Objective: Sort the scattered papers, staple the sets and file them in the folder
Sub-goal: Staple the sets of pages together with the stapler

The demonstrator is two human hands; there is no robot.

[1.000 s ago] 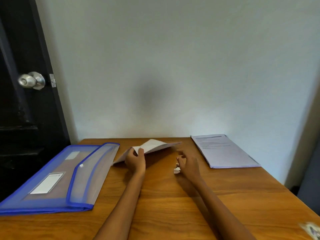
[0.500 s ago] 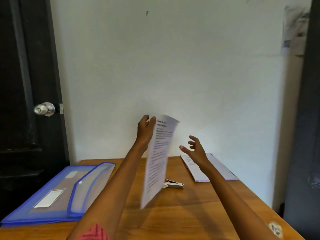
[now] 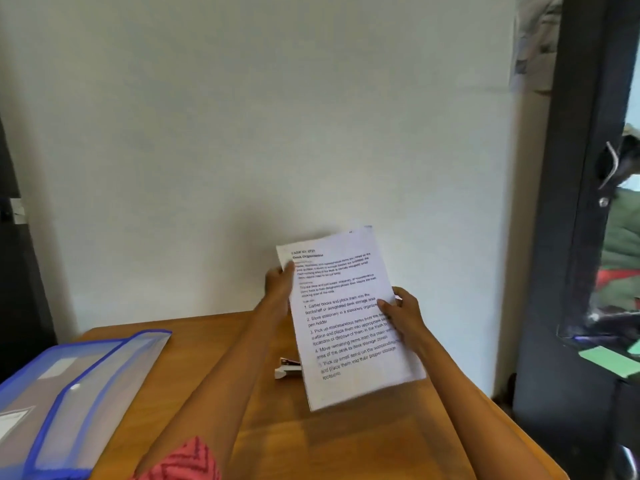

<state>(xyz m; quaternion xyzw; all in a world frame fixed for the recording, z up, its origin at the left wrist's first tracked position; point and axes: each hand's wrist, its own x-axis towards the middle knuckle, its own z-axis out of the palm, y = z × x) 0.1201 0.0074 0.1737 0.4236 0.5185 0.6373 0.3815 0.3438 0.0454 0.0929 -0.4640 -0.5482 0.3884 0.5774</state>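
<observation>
I see my left hand point(image 3: 281, 284) and right hand point(image 3: 401, 313) gripping printed papers point(image 3: 346, 317) above the stapler point(image 3: 288, 367); the blue folder point(image 3: 69, 386) lies left, flap open.

The folder point(image 3: 76, 389) lies at the left of the counter point(image 3: 346, 441), the stapler point(image 3: 288, 368) sits mid-counter just behind the papers point(image 3: 346, 317), which are raised above it between both hands.

A set of white printed papers point(image 3: 346, 317) is held upright and slightly tilted above the wooden desk, its numbered text facing the camera. A small white stapler point(image 3: 287, 367) lies on the desk just behind the sheets' lower left edge. The translucent blue-trimmed folder point(image 3: 69, 386) lies flat at the desk's left, its flap open.
</observation>
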